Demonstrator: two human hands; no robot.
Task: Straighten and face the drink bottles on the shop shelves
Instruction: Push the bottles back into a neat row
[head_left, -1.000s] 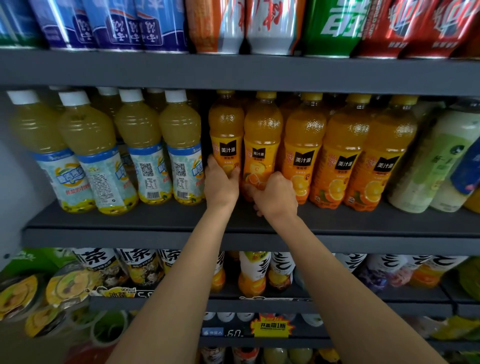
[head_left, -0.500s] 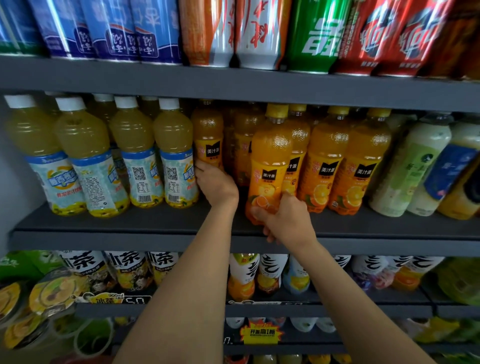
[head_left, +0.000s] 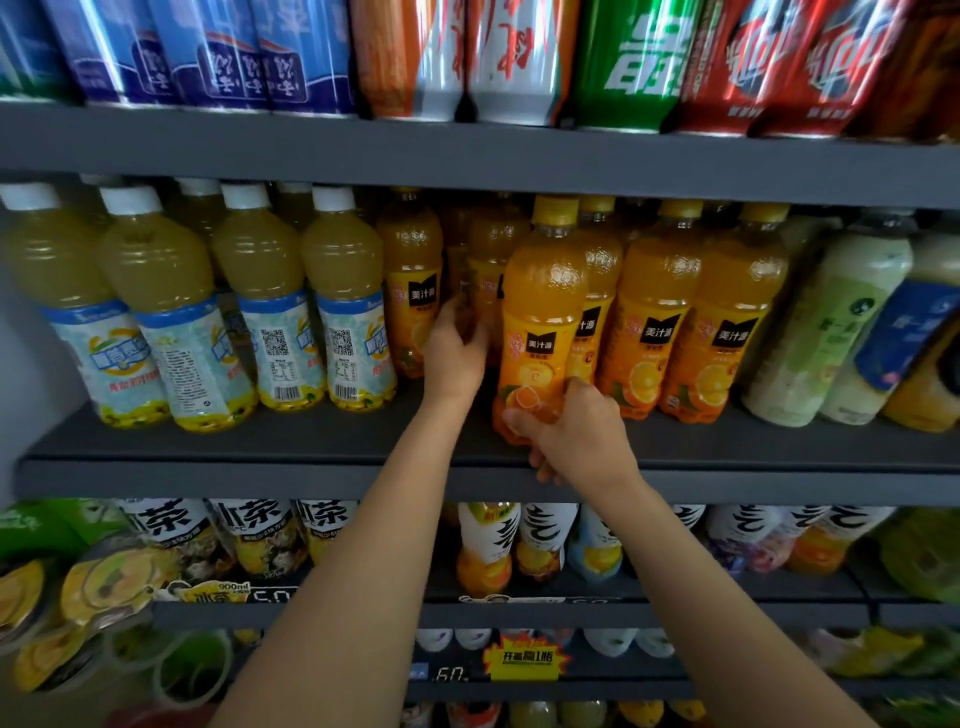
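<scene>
The right hand clamped its fingers round the base of one orange juice bottle at the shelf's front edge. The left hand reached into the gap behind, fingers curled round a blurred bottle. Four white-capped bottles fronted the left end.

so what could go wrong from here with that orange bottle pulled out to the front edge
The right hand grips the orange juice bottle only at its base, right at the shelf lip, so a loose grip could tip it off the front.

The left hand reaches into the gap behind, around a bottle too blurred to identify; it could knock the neighbouring orange bottle into the white-capped bottles.
</scene>
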